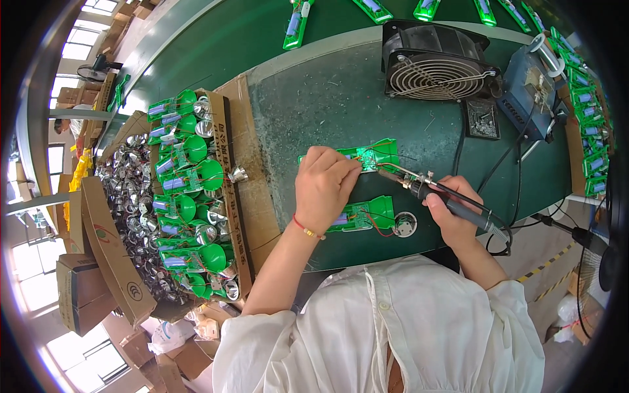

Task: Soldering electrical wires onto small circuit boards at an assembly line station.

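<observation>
The work area is a dark green work surface (419,134). A green plastic case (389,150) lies near its middle, on its back, with a circuit board (369,158) exposed. The left hand (325,185) lies over the left end of this case. Its thumb and forefinger are drawn together at the left side of the board; whether the tips grip a wire or only press on the case cannot be told.

The right hand (455,208) is closed around the handle of a soldering iron (473,219), thumb on top. The iron points left, its tip at the lower right of the board. Contact between tip and board cannot be confirmed.

A second green case (384,208) lies nearer the front edge of the surface, just below the first. A red wire (379,226) runs from it toward a round silver cup (405,224) beside its right end.

A black fan (438,69) with a wire guard stands at the far edge. A blue metal box (526,105) is positioned toward the far right corner, with a small square tray (483,120) to its left. Along the left edge stands a cardboard box (236,203) containing a column of green cases (175,185) and silver cups (206,233).
</observation>
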